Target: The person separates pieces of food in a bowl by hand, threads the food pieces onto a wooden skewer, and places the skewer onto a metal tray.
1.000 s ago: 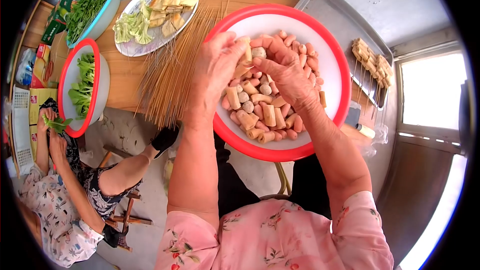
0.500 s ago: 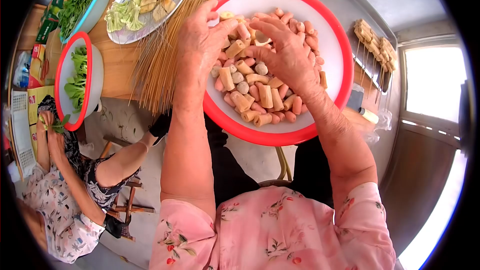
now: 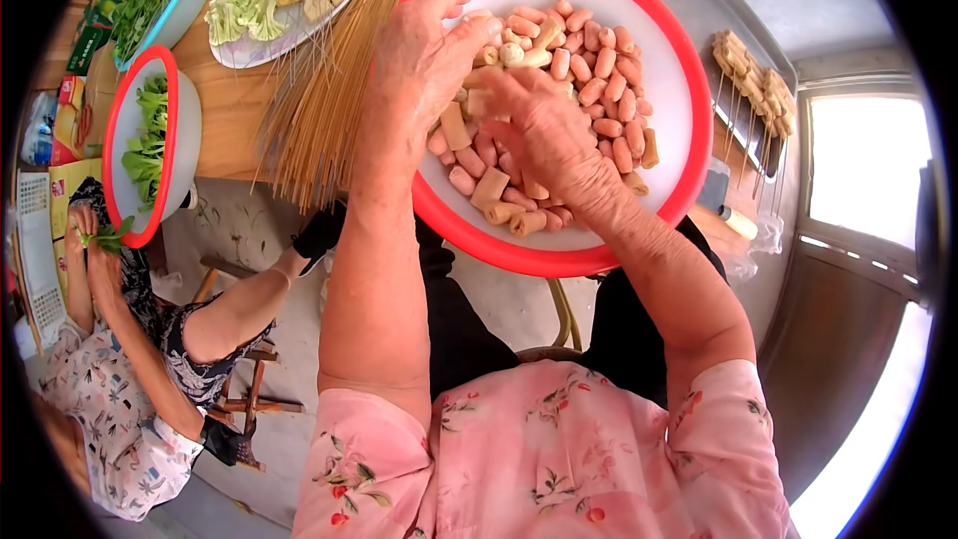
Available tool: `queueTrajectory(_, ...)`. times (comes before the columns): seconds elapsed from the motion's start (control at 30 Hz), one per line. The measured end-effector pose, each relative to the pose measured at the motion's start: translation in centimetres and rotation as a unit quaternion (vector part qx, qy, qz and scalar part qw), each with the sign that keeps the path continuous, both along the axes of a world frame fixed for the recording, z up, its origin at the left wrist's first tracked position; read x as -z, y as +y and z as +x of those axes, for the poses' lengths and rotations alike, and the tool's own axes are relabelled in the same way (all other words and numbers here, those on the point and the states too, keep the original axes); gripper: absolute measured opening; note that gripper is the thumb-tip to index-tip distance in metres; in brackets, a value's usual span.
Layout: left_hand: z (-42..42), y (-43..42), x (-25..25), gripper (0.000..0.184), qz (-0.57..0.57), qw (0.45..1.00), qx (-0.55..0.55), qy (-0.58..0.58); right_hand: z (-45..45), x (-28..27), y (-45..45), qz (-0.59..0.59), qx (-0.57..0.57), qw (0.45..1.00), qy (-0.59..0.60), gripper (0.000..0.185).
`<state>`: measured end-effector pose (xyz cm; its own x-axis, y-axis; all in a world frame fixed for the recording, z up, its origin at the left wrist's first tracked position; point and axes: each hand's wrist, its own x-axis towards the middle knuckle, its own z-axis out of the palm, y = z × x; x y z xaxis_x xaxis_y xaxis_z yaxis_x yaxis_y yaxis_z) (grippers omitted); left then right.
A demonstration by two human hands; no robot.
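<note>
A big white basin with a red rim (image 3: 696,130) holds a pile of short pink sausages (image 3: 607,62) mixed with tan hollow rolls (image 3: 490,187). A pale ball (image 3: 511,53) lies among them near the top. My left hand (image 3: 424,55) is over the basin's left side, thumb and forefinger apart at the edge of the pile. My right hand (image 3: 549,125) reaches across the middle of the pile, fingers stretched left and blurred, touching or just above the food. I see nothing gripped in either hand; the food beneath the right palm is hidden.
Thin wooden skewers (image 3: 324,110) lie left of the basin. Beyond them are an oval plate (image 3: 239,55), a red-rimmed bowl of greens (image 3: 190,140) and a blue bowl (image 3: 195,0). Skewered food (image 3: 753,85) rests on a metal tray at right. Another person (image 3: 130,369) sits at left holding leaves.
My right hand has moved left and down over the pile. My left hand has shifted slightly right. Several pale balls and rolls seen before are now covered or displaced, and more sausages show at upper right.
</note>
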<state>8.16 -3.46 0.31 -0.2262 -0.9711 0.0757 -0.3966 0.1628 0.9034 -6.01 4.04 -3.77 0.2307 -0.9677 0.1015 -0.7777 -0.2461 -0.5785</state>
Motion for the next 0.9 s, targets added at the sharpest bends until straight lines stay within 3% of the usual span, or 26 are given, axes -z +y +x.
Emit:
queueTrajectory(0.07,0.2,-0.1,0.2,0.049,-0.054,0.998,0.014,-0.034,-0.6,-0.5,-0.2,-0.111,-0.002,0.994,-0.001,0.034)
queueTrajectory(0.1,0.2,-0.1,0.1,0.049,-0.054,0.998,0.014,-0.034,-0.8,-0.3,0.1,-0.002,-0.025,1.0,-0.004,0.033)
queueTrajectory(0.13,0.1,0.0,-0.3,0.049,-0.02,0.999,0.016,-0.019,-0.7,-0.1,0.3,-0.002,-0.025,1.0,-0.004,0.033)
queueTrajectory(0.2,0.0,0.0,-0.5,0.049,0.016,1.0,0.02,-0.005,-0.5,0.8,1.1,0.139,-0.246,0.956,0.083,0.03)
queueTrajectory(0.23,0.1,-0.1,-0.3,0.049,0.004,0.999,0.027,-0.021,-0.2,1.6,1.5,0.063,-0.279,0.957,0.043,0.033)
queueTrajectory(0.33,-0.1,0.2,-0.5,0.049,0.012,0.999,0.038,-0.033,-0.6,0.8,1.6,0.038,-0.306,0.948,0.085,0.034)
queueTrajectory(0.37,-0.2,0.3,-0.7,0.049,0.026,0.998,0.041,-0.033,-0.3,0.5,1.4,0.085,-0.284,0.942,0.157,0.038)
queueTrajectory(0.5,-0.5,0.3,-0.3,0.052,0.026,0.997,0.053,-0.045,-0.9,0.4,1.4,0.113,-0.256,0.955,0.101,0.041)
queueTrajectory(0.6,-0.5,0.1,-0.2,0.054,0.037,0.997,0.062,-0.039,-1.2,-1.4,0.6,0.135,-0.185,0.956,0.183,0.049)
queueTrajectory(0.67,-0.7,0.3,-0.3,0.042,0.009,0.999,0.015,-0.033,-2.3,-1.8,0.6,-0.025,-0.098,0.994,0.042,0.055)
queueTrajectory(0.7,-0.6,0.3,-0.5,0.042,0.008,0.999,0.014,-0.033,-2.3,-3.8,0.6,0.16,-0.108,0.981,0.033,0.059)
queueTrajectory(0.73,-0.6,0.3,-0.9,0.047,0.025,0.999,0.032,-0.032,-2.6,-3.5,1.2,0.159,-0.109,0.981,0.033,0.059)
queueTrajectory(0.8,-0.5,0.3,-0.9,0.052,0.042,0.997,0.05,-0.031,-3.1,-1.8,2.5,0.215,-0.288,0.932,-0.056,0.056)
queueTrajectory(0.9,-0.3,0.0,-0.4,0.051,0.03,0.997,0.059,-0.03,-2.4,-0.6,4.4,0.185,-0.318,0.93,0.025,0.054)
